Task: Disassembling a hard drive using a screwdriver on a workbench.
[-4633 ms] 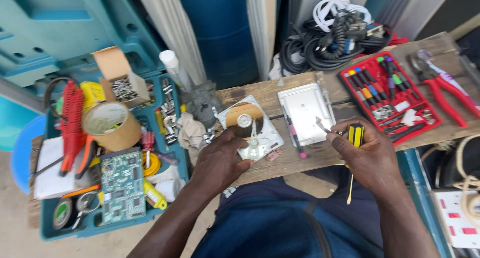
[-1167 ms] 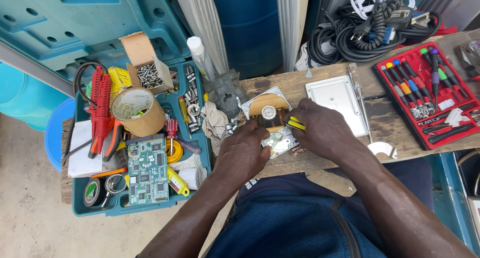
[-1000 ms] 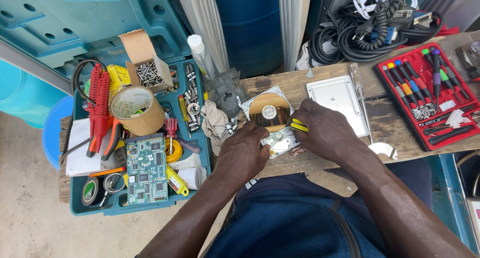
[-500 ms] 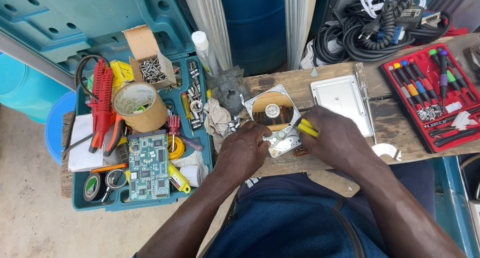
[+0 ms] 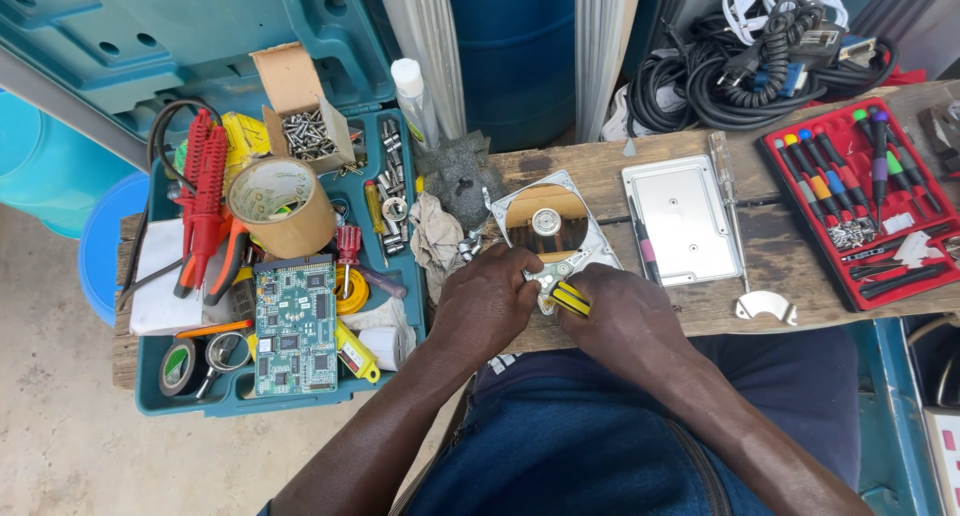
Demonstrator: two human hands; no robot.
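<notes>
An opened hard drive (image 5: 548, 226) with a shiny round platter lies on a wooden plank (image 5: 790, 256). My left hand (image 5: 487, 301) rests on the drive's near left corner and steadies it. My right hand (image 5: 620, 321) grips a yellow-and-black screwdriver (image 5: 570, 298) whose tip is at the drive's near edge, by the arm mechanism. The two hands almost touch. The drive's near end is hidden under my fingers.
The drive's metal lid (image 5: 682, 219) lies to the right beside a clear-handled screwdriver (image 5: 724, 191). A red case of small screwdrivers (image 5: 865, 201) sits far right. A teal toolbox (image 5: 400, 276) at left holds a tape roll (image 5: 282, 206), circuit board (image 5: 295, 326) and screws. Cables (image 5: 760, 56) lie behind.
My right hand came from the right of the plank to the drive with the screwdriver. Over the last second both hands stay on the drive's near edge, shifting slightly.
</notes>
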